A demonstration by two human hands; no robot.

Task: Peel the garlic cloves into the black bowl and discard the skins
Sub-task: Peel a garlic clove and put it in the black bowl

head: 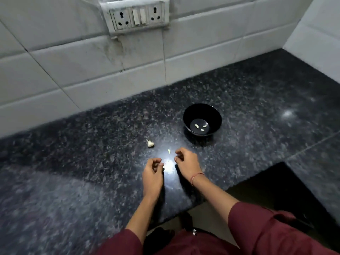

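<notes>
The black bowl [189, 115] stands on the dark granite counter with three peeled garlic cloves [201, 126] at its bottom. Left of it lies a small piece of a garlic bulb [150, 143], still in its skin. A pale sliver, either a clove or a skin [169, 151], lies just ahead of my hands. My left hand [152, 174] hovers low over the counter with its fingers curled toward the thumb, and I see nothing in it. My right hand [185, 162] is close beside it, fingers curled too, with nothing visible between them.
The granite counter [92, 162] runs back to a white tiled wall with a socket panel [137, 15]. The counter's front edge cuts in at the right, by my right forearm [213, 192]. A bright light reflection sits on the counter between my hands.
</notes>
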